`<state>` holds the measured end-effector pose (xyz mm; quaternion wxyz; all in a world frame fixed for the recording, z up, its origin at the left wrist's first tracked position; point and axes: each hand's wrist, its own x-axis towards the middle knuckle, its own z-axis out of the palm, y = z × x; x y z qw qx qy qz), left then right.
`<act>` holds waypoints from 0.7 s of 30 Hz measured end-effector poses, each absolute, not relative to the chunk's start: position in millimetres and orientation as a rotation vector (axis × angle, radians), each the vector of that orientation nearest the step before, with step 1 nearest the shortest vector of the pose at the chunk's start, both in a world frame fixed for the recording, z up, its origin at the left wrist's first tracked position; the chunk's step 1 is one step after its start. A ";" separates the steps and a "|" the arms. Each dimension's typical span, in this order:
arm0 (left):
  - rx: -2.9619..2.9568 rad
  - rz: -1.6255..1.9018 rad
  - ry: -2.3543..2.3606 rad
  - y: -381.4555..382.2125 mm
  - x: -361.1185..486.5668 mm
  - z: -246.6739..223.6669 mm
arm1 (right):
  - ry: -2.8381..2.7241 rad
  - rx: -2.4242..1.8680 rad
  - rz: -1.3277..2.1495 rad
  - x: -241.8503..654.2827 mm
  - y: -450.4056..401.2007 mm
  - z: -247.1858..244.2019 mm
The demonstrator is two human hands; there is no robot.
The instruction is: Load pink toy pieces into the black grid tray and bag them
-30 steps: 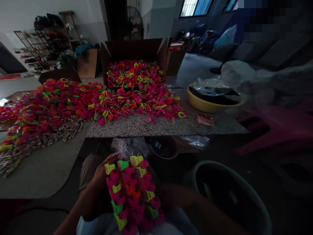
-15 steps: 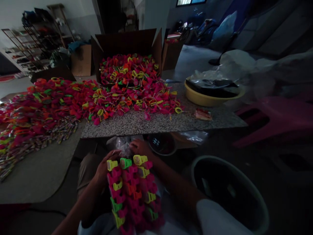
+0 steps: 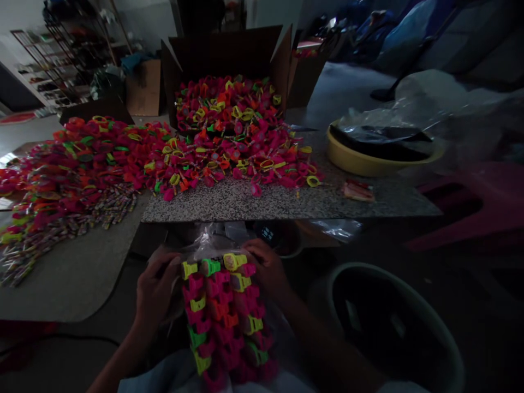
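On my lap stands a block of toy watches (image 3: 223, 314) in rows, mostly pink with yellow, green and orange ones. A clear plastic bag (image 3: 207, 240) is stretched across the far end of the block. My left hand (image 3: 158, 281) pinches the bag's edge at the left corner, beside a yellow watch. At the right corner my right hand (image 3: 266, 265) grips the other side of the bag, fingers close to the watches. How far the plastic reaches over the block is hard to tell in the dim light.
A speckled tabletop (image 3: 245, 204) carries a heap of loose toy watches (image 3: 94, 158), which spills from a cardboard box (image 3: 225, 54). A yellow basin (image 3: 368, 161) with plastic sits at right, near a small bundle (image 3: 358, 191). A large tub (image 3: 409, 278) stands low right; a pink stool (image 3: 483, 202) is beyond.
My hands have moved apart to the two sides of the block. The bag, bunched beyond the watches before, is now spread wide at their far end. The view has shifted slightly.
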<state>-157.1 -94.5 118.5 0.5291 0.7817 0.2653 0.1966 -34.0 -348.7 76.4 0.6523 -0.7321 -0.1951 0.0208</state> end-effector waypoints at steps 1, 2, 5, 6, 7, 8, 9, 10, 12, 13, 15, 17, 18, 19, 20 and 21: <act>1.915 0.520 0.594 -97.8 -160.9 121.3 | -0.462 -1.636 0.010 -35.7 -348.5 77.8; 1.977 0.580 0.542 -101.6 -165.2 123.7 | -0.481 -1.620 -0.013 -37.5 -348.8 78.8; 2.142 0.798 0.266 -110.6 -176.5 130.0 | -0.529 -1.665 -0.066 -42.2 -353.2 78.4; 2.173 0.839 0.153 -111.8 -178.8 132.5 | -0.529 -1.714 -0.094 -43.1 -355.5 77.5; 2.198 0.849 0.046 -112.1 -180.1 135.2 | -0.528 -1.767 -0.129 -43.5 -358.0 76.6; 2.221 0.838 -0.043 -111.5 -180.3 138.2 | -0.536 -1.812 -0.175 -43.3 -360.6 76.3; 2.244 0.820 -0.108 -110.5 -179.6 141.3 | -0.554 -1.840 -0.229 -42.7 -363.1 76.9; 2.268 0.802 -0.151 -109.2 -178.1 144.5 | -0.584 -1.847 -0.289 -41.8 -365.5 78.9; 2.299 0.777 -0.222 -107.0 -173.5 150.4 | -0.668 -1.819 -0.384 -40.7 -369.9 88.2; 2.306 0.762 -0.250 -106.5 -170.9 152.9 | -0.696 -1.799 -0.403 -41.1 -371.9 95.3; 2.318 0.720 -0.299 -107.1 -166.0 157.0 | -0.706 -1.781 -0.367 -44.7 -375.5 111.9; 2.343 0.702 -0.329 -109.0 -162.2 159.5 | -0.680 -1.788 -0.301 -51.7 -379.2 126.9; 2.353 0.708 -0.337 -109.9 -161.1 160.1 | -0.667 -1.802 -0.288 -55.8 -381.3 132.0; 2.356 0.717 -0.347 -110.4 -160.7 160.1 | -0.668 -1.823 -0.295 -59.9 -383.9 135.0; 2.353 0.728 -0.360 -110.6 -161.0 159.4 | -0.684 -1.848 -0.324 -63.7 -387.0 135.7; 2.350 0.737 -0.374 -110.1 -162.3 157.9 | -0.712 -1.873 -0.365 -67.1 -390.6 134.4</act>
